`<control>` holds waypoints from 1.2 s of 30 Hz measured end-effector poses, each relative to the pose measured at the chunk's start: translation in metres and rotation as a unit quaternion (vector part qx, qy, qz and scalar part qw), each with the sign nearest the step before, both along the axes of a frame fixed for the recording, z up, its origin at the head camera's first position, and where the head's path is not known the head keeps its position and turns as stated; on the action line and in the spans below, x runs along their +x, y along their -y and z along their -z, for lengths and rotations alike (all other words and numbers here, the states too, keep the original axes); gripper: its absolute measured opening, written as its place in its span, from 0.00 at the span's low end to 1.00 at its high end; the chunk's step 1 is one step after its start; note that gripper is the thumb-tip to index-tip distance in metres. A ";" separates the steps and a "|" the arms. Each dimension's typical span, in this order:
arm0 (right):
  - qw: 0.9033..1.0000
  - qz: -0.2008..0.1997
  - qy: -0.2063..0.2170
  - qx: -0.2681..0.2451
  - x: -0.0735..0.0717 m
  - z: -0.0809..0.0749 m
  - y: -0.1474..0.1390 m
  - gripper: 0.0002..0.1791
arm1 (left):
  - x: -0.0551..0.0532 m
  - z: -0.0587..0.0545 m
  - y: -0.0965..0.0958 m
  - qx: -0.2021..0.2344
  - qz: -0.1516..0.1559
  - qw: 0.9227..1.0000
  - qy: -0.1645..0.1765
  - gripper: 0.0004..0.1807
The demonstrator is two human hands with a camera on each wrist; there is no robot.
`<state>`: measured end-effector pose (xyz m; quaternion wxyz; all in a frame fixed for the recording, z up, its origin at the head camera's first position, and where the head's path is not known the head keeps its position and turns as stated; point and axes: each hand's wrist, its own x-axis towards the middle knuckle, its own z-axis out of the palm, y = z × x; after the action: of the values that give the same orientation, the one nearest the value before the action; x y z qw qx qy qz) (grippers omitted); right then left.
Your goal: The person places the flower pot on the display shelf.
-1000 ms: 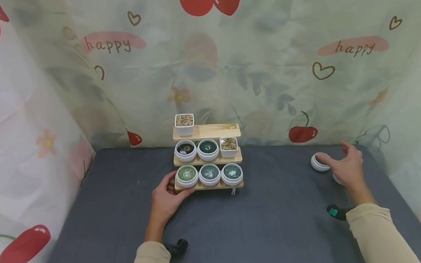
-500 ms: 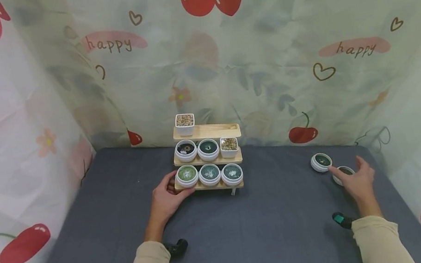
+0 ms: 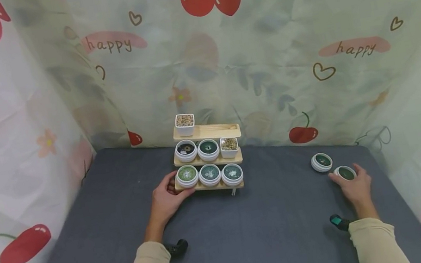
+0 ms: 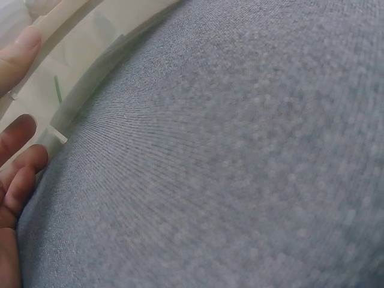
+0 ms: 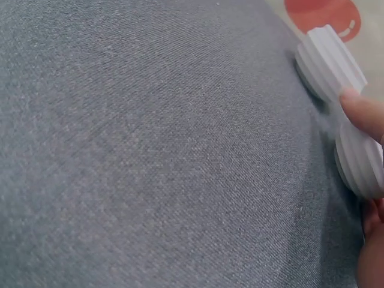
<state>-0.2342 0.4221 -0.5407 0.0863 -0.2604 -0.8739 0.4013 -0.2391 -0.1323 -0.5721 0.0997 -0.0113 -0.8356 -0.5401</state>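
My left hand [image 3: 165, 200] holds the left end of the lowest shelf of a three-tier wooden stand [image 3: 212, 130]. Its thumb [image 4: 21, 57] lies along the shelf's front edge. Three round white pots with green tops, among them a light green pot [image 3: 186, 174], sit on that shelf. At the right, my right hand [image 3: 358, 187] has thumb and fingers around a round white pot with a dark green top [image 3: 346, 173]. The pot's ribbed side [image 5: 357, 159] shows below the thumb in the right wrist view. A similar round pot [image 3: 321, 162] stands just beyond it, to the left.
On the middle shelf are two round pots and a square pot of grainy bits [image 3: 229, 146]. Another square pot [image 3: 185, 124] stands at the top shelf's left end. Grey cloth [image 3: 262, 235] covers the table, and a cherry-print curtain [image 3: 263, 47] hangs behind and at both sides.
My right hand has moved off the farther round pot, back toward the person, and now grips the nearer one. My left hand and the stand have stayed put.
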 end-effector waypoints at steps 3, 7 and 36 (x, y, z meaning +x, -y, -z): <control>1.000 0.005 -0.005 0.007 0.000 0.001 0.001 0.50 | 0.000 0.001 -0.001 0.007 0.001 1.000 0.003 0.43; 1.000 0.006 -0.009 0.015 0.002 0.003 0.000 0.47 | -0.001 0.002 -0.001 0.016 0.001 1.000 0.004 0.42; 0.986 0.004 -0.164 0.035 -0.011 -0.041 0.043 0.38 | -0.001 0.001 0.000 0.008 0.004 1.000 -0.013 0.43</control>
<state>-0.2449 0.3792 -0.5002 0.2386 -0.1912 -0.8605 0.4076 -0.2398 -0.1321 -0.5732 0.1083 -0.0206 -0.8301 -0.5466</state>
